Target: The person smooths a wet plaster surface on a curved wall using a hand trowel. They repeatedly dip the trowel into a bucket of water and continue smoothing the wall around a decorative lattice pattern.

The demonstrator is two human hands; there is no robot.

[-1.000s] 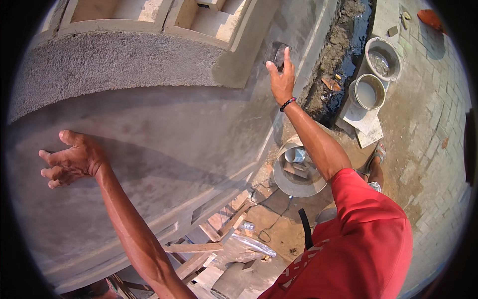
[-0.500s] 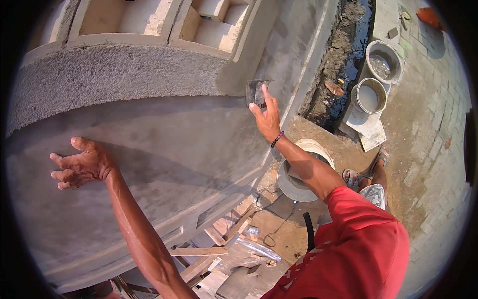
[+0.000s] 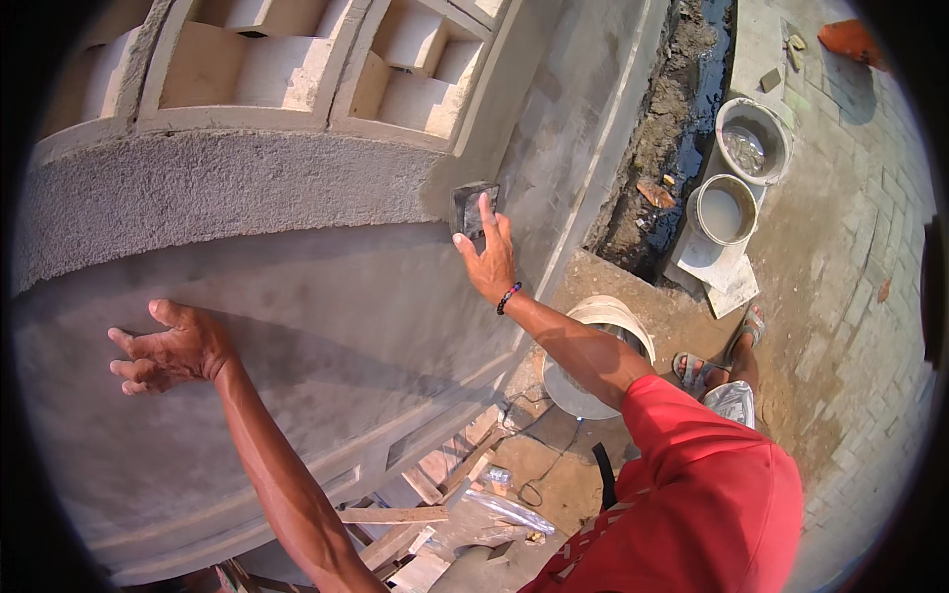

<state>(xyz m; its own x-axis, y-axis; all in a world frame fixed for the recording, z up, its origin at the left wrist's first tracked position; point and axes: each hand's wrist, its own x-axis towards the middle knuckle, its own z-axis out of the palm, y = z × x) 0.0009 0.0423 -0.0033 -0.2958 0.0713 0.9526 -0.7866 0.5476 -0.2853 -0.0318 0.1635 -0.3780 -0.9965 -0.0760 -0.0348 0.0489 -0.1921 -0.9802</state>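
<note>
My left hand (image 3: 173, 351) rests with spread fingers on the smooth grey plaster surface (image 3: 297, 287). My right hand (image 3: 482, 259) grips a small dark rectangular float block (image 3: 463, 206) against the plaster, at the corner where the rough grey band (image 3: 217, 178) meets a narrower smooth strip (image 3: 539, 128). Beyond the band are cream concrete openwork blocks (image 3: 242, 74) with stepped recesses. A large tub (image 3: 578, 403) stands on the ground below my right forearm, its inside partly hidden.
At right, a trench (image 3: 707, 99) with dark water borders two buckets (image 3: 783, 143) (image 3: 699, 212) on slabs (image 3: 732, 292). An orange object (image 3: 845, 40) lies on pavers (image 3: 870, 198). My sandaled feet (image 3: 692, 371) are below; wooden boards (image 3: 395, 515) and a cable (image 3: 554, 465) lie lower down.
My right hand has brought the float block left and down along the strip to the corner. The view has shifted, so the wall appears lower. My left hand stays spread on the plaster.
</note>
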